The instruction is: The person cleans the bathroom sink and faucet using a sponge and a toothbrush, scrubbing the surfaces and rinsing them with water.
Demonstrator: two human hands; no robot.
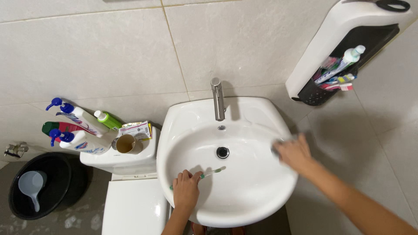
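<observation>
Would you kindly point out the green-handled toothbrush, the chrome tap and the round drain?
Green-handled toothbrush (213, 172): head view, on its shaft.
Chrome tap (217, 101): head view, mid-spout.
Round drain (222, 152): head view, its centre.

Home bathroom, white washbasin with steel tap, tiled wall, toilet cistern, wall-mounted toothbrush holder

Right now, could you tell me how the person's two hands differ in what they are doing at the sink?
The left hand grips a green toothbrush over the sink; the right hand holds no brush and presses on the basin's right rim. The left hand looks sharp, the right hand blurred. The left arm enters from below, the right from the lower right. Both are bare.
</observation>
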